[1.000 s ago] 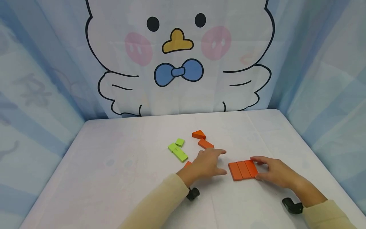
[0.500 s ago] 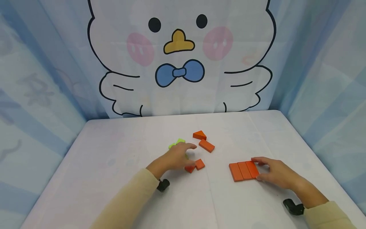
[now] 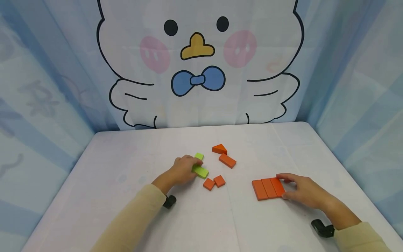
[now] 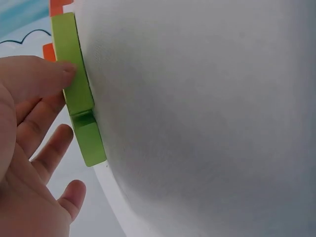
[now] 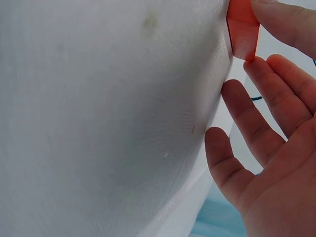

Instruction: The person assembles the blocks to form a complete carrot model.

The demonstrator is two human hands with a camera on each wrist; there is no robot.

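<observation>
My left hand [image 3: 181, 170] is at the green blocks, left of the table's middle. Its thumb and fingers pinch a long green block [image 4: 71, 59]; a shorter green block [image 4: 92, 143] sits against one end of it. Another small green block [image 3: 199, 156] shows just beyond the fingers. On the right, my right hand [image 3: 303, 189] holds the end of a row of orange blocks [image 3: 265, 189] laid side by side. Its thumb and a fingertip grip the rightmost orange block [image 5: 243, 34] at opposite ends, while the other fingers spread out beside it.
Two small orange blocks [image 3: 214, 183] lie between the hands. Farther back are an orange rectangular block [image 3: 227, 161] and an orange triangular block [image 3: 219, 149]. A patterned curtain [image 3: 195, 105] hangs behind the white-covered table [image 3: 126, 157].
My left hand has moved left from near the orange row, passing over the small orange blocks, and now grips the long green block. The right hand has stayed at the row.
</observation>
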